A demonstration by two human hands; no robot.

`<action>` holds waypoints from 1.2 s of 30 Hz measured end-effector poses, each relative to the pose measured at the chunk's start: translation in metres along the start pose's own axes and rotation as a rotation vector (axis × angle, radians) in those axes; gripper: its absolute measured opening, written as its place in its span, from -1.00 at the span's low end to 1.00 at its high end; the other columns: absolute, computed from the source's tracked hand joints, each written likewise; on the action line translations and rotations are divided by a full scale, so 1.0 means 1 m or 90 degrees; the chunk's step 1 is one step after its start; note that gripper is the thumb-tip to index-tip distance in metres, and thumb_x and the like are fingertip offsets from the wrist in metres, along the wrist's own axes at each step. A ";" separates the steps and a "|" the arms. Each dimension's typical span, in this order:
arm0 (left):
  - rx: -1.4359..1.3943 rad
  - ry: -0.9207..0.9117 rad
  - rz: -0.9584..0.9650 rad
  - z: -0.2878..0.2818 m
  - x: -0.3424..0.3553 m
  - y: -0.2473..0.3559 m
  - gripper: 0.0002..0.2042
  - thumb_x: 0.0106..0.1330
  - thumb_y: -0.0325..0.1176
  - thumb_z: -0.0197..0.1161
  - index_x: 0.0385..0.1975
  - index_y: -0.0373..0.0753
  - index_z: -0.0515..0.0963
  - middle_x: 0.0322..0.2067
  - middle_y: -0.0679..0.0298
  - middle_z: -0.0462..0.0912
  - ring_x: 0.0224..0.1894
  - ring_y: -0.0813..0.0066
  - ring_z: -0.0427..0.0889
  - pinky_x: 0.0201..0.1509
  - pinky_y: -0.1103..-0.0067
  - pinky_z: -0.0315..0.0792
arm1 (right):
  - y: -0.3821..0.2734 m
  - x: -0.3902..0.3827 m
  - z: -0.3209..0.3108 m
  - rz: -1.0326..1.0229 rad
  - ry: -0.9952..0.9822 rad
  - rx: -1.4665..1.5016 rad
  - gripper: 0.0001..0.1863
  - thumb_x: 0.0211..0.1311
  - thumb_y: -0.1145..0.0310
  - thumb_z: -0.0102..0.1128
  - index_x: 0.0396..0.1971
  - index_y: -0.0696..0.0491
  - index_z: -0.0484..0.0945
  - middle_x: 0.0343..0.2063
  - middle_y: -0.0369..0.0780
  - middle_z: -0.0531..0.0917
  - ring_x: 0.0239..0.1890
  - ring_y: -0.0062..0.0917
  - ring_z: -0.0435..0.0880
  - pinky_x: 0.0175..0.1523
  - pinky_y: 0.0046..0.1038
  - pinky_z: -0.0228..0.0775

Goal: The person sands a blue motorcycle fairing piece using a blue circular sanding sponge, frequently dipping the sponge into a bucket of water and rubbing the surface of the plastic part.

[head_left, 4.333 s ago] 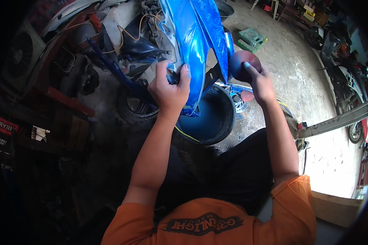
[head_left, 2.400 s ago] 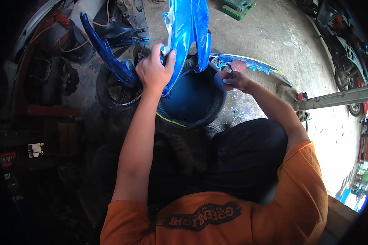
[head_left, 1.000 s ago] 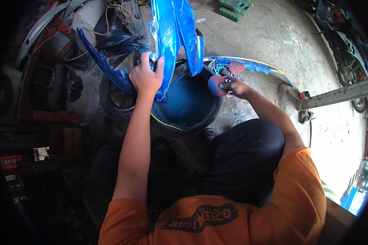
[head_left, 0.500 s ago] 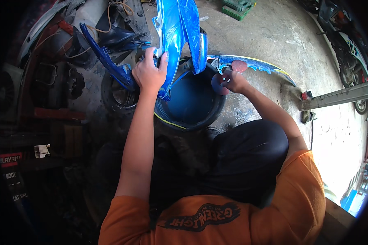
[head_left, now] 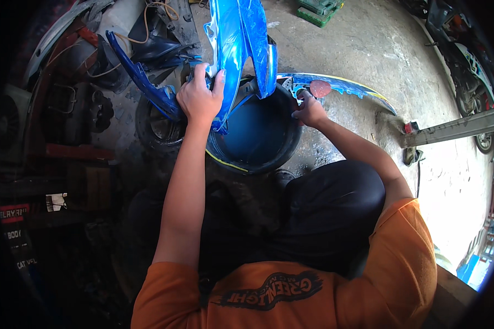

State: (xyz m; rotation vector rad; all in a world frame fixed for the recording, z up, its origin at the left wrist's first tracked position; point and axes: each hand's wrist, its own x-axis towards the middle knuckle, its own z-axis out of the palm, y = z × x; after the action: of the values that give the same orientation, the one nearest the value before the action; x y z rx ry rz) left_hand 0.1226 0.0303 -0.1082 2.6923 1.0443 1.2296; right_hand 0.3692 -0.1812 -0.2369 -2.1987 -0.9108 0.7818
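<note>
My left hand [head_left: 200, 98] grips the lower part of a glossy blue motorcycle fairing panel [head_left: 230, 49], its thumb on the blue face and its fingers over the left edge. The panel stands up over the left side of a round black tub [head_left: 252, 169] of bluish water [head_left: 258, 131]. At the tub's right rim, my right hand [head_left: 311, 111] has its fingers bent and drawn together; what they hold, if anything, is hidden. Just beyond that hand, a round reddish sanding disc [head_left: 320, 89] rests by a long curved blue panel strip [head_left: 351, 88].
Another narrow blue panel piece [head_left: 140, 77] leans at the left, above a tyre [head_left: 159, 123]. Dark parts and a hose [head_left: 162, 5] crowd the far left. A green case [head_left: 319, 11] lies on the concrete floor. At the right are a metal beam [head_left: 455, 129] and a parked motorcycle [head_left: 466, 60].
The reddish disc that hung at my right hand over the tub no longer shows there. My right hand has shifted slightly and its fingers have curled at the rim. My left hand stays put.
</note>
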 end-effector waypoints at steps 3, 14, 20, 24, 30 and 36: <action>0.008 -0.011 -0.006 -0.006 0.000 -0.004 -0.59 0.48 0.09 0.37 0.04 -0.11 0.60 -0.39 -0.06 0.82 -0.33 -0.20 0.81 -0.25 0.04 0.59 | -0.006 0.005 0.003 0.068 -0.074 0.076 -0.26 0.08 0.48 0.64 0.28 0.14 0.47 -0.23 -0.09 0.78 -0.18 -0.27 0.87 -0.12 -0.24 0.72; -0.010 -0.031 -0.002 -0.007 -0.001 -0.003 -0.56 0.51 0.12 0.34 0.06 -0.13 0.59 -0.38 -0.06 0.81 -0.33 -0.21 0.80 -0.25 0.04 0.58 | 0.046 0.037 0.003 -0.005 -0.092 0.083 0.08 -0.04 0.08 0.80 0.45 0.23 0.44 0.35 0.07 0.62 0.40 -0.12 0.64 0.47 -0.22 0.47; -0.042 -0.031 -0.013 -0.005 0.001 -0.006 -0.55 0.52 0.14 0.31 0.12 -0.10 0.60 -0.38 -0.11 0.80 -0.28 -0.30 0.78 -0.19 -0.02 0.56 | 0.027 0.022 -0.004 -0.003 -0.117 0.028 0.08 0.03 0.07 0.77 0.49 0.26 0.40 0.37 0.10 0.59 0.42 -0.10 0.61 0.48 -0.19 0.47; -0.030 -0.038 -0.015 -0.005 0.002 -0.002 -0.56 0.51 0.13 0.32 0.09 -0.11 0.60 -0.37 -0.09 0.81 -0.29 -0.25 0.79 -0.19 0.01 0.57 | 0.031 0.019 -0.009 0.018 -0.119 0.096 0.06 0.10 0.02 0.75 0.48 0.27 0.41 0.37 0.10 0.59 0.41 -0.12 0.62 0.47 -0.20 0.47; -0.027 -0.040 -0.011 -0.005 0.002 -0.003 -0.57 0.51 0.13 0.32 0.07 -0.10 0.58 -0.36 -0.06 0.82 -0.31 -0.21 0.80 -0.19 0.04 0.58 | 0.030 0.017 -0.014 0.084 -0.076 0.206 -0.01 0.29 -0.10 0.62 0.48 0.27 0.40 0.35 0.07 0.62 0.38 -0.22 0.63 0.45 -0.22 0.47; -0.048 -0.123 -0.023 -0.014 0.012 -0.001 -0.53 0.51 0.11 0.33 0.16 -0.10 0.52 -0.30 -0.10 0.83 -0.23 -0.28 0.80 -0.10 -0.01 0.58 | 0.008 0.025 -0.040 0.004 -0.079 -0.055 -0.22 0.36 -0.20 0.48 0.35 0.10 0.62 0.34 -0.01 0.65 0.38 -0.16 0.65 0.48 -0.20 0.44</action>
State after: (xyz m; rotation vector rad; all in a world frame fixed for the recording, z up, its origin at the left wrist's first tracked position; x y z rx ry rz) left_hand 0.1185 0.0347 -0.0910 2.6578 0.9947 0.9605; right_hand 0.4159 -0.1799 -0.2245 -2.2487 -1.0151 0.9056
